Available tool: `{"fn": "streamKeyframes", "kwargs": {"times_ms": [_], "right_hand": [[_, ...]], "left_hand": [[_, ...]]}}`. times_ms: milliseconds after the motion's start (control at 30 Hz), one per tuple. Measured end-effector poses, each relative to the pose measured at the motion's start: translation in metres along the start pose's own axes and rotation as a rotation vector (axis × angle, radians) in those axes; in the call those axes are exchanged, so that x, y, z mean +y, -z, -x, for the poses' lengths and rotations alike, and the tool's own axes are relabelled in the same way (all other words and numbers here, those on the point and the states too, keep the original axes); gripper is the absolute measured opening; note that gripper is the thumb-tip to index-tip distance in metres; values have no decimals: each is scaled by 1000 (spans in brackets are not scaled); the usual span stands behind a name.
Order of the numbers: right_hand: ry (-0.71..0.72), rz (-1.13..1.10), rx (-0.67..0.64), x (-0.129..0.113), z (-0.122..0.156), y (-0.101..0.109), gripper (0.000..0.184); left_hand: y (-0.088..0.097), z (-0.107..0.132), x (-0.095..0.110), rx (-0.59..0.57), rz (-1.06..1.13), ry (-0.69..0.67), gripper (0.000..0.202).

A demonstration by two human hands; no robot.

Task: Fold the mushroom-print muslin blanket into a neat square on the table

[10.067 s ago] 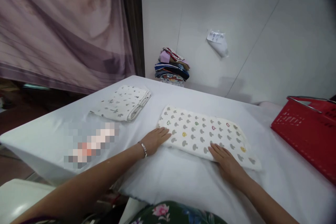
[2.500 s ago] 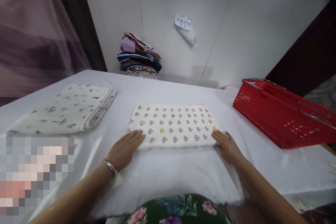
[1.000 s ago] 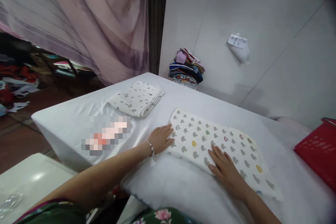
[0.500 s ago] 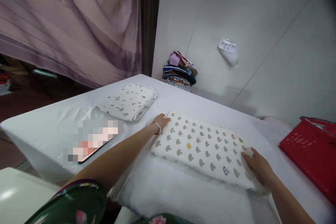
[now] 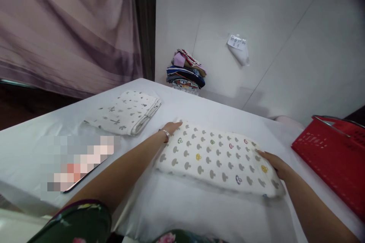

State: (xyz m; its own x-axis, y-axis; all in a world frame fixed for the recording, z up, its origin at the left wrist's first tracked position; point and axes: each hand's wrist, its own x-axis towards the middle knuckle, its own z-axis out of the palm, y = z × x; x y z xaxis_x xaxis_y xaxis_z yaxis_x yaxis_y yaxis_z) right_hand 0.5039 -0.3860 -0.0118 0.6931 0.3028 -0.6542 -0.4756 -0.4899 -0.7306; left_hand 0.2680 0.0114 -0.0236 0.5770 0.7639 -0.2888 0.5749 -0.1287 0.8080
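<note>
Plain pale wall (image 5: 273, 11) behind, white-covered table (image 5: 216, 108) in front. Red basket (image 5: 327, 152) on the right, well apart from the work. Folded mushroom-print cloth (image 5: 216, 159) lies mid-table, square to neither edge: long axis left to right, right end slanting toward the wearer. Second folded cloth (image 5: 128, 112) beyond the left forearm. Hands well apart, clamped on opposite short ends: left (image 5: 172, 128) near the far corner, right (image 5: 275, 161) nearer the basket (fingers underneath hidden).
</note>
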Motion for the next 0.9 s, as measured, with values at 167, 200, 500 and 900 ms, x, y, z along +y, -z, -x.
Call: {"fn": "streamKeyframes", "kwargs": {"times_ms": [167,200,500,900], "right_hand": [[157,-33,51,3,-8,2,76],[183,-43,81,2,-9,4,77],[442,-117,239,-53,-30,11,75],[276,268,352,-46,-73,2,80]], "left_hand": [[3,-3,0,1,82,19,30],[4,-3,1,8,99,-3,28],[17,-37,46,139,310,-178,34],[10,-62,16,-51,280,131,35]]}}
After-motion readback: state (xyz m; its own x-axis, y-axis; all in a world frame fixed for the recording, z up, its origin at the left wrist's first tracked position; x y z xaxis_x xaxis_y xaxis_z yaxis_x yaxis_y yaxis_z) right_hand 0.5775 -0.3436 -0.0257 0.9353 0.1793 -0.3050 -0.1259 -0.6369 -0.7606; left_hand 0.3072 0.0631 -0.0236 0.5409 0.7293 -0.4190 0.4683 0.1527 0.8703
